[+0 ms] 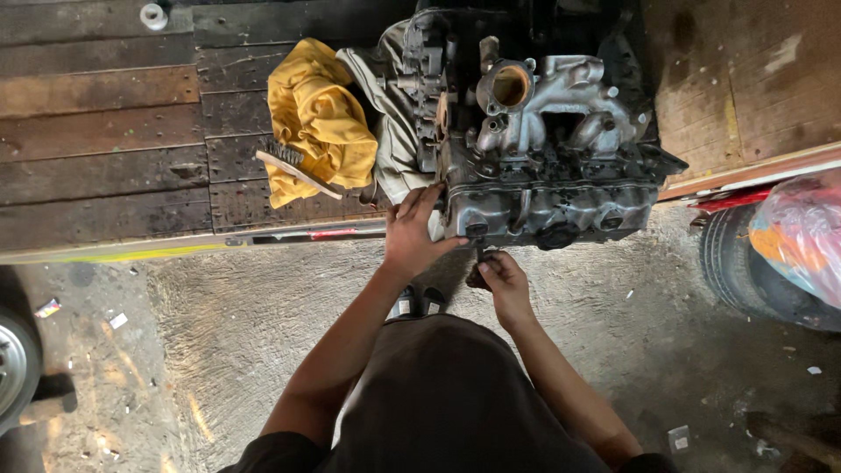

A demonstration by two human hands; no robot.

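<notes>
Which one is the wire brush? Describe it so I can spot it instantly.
Find the wooden flatbed carrying the grey engine. Left of the engine lies a crumpled yellow cloth. The wire brush rests across its lower part: a slim pale wooden handle with dark bristles, the only stick-shaped thing there.

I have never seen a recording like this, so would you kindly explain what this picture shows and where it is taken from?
There is one picture, taken by a camera on the person's head, looking down at their own arms. A grey metal engine block sits on a worn wooden platform. The left hand rests open against the engine's near corner. The right hand is closed around a small dark part just under the engine's edge; what it is cannot be told. Beside the engine lie a yellow cloth with a brush on it.
</notes>
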